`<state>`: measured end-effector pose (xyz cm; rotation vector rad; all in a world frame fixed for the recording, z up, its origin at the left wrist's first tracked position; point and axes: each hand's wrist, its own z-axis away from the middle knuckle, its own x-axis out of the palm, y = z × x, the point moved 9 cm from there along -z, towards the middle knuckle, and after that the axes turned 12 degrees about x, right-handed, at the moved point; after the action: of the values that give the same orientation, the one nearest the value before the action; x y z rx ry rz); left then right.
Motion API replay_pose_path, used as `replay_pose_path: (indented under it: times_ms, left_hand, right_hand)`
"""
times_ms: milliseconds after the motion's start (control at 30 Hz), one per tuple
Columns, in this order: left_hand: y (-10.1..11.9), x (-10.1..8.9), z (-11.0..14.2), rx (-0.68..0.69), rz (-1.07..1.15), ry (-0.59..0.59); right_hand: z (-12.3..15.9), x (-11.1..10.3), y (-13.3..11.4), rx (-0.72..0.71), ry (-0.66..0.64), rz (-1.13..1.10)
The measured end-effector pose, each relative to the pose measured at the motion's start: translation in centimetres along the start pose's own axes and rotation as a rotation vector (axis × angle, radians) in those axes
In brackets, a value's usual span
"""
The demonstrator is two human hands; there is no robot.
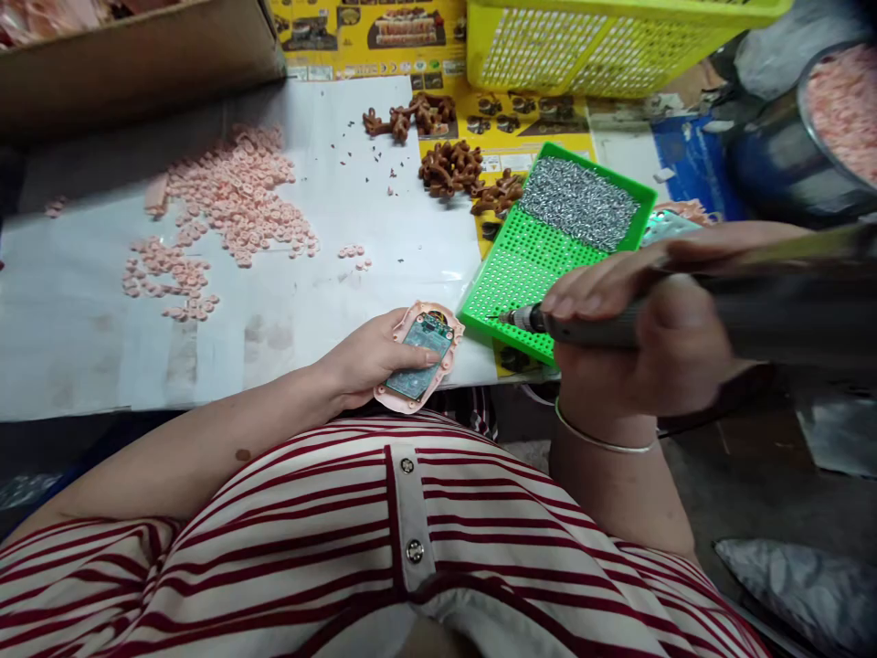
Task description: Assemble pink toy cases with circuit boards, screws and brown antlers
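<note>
My left hand (374, 356) is closed around a pink plastic housing (404, 402) near the table's front edge. A green circuit board (416, 359) sits inside the housing, and my thumb presses on it. My right hand (637, 320) grips a dark electric screwdriver (609, 331) that lies nearly level and points left. Its bit reaches over the perforated bottom of a green tray (527, 265); I cannot tell whether the tip touches it. Small silver screws (582, 201) are heaped in the tray's far half.
Many small pink plastic pieces (239, 196) lie on the white table covering at left. Brown plastic parts (452, 169) are piled behind the tray. A yellow basket (582, 46) and a cardboard box (137, 68) stand at the back. A bucket of pink pieces (846, 110) is at far right.
</note>
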<state>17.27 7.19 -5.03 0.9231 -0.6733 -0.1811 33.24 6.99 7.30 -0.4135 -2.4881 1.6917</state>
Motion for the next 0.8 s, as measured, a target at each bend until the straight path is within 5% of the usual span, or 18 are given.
replay_pose_path:
  times_ms: [100, 267, 400, 567, 800]
  left_hand:
    - [-0.3, 0.3, 0.3, -0.025, -0.017, -0.006]
    - [-0.1, 0.3, 0.4, 0.004, -0.072, 0.021]
    - [0.2, 0.5, 0.3, 0.026, -0.074, 0.014]
    - [0.1, 0.4, 0.2, 0.047, -0.068, 0.001]
    - [0.0, 0.3, 0.1, 0.057, -0.063, -0.004]
  right_hand:
    - [0.3, -0.7, -3.2, -0.165, 0.103, -0.313]
    - [0.3, 2.0, -3.9, -0.054, -0.003, -0.393]
    - [0.3, 2.7, -3.7, -0.082, 0.046, -0.491]
    - [-0.2, 4.0, -4.8, -0.201, -0.028, -0.403]
    - [0.0, 4.0, -4.2, -0.166, 0.028, -0.285]
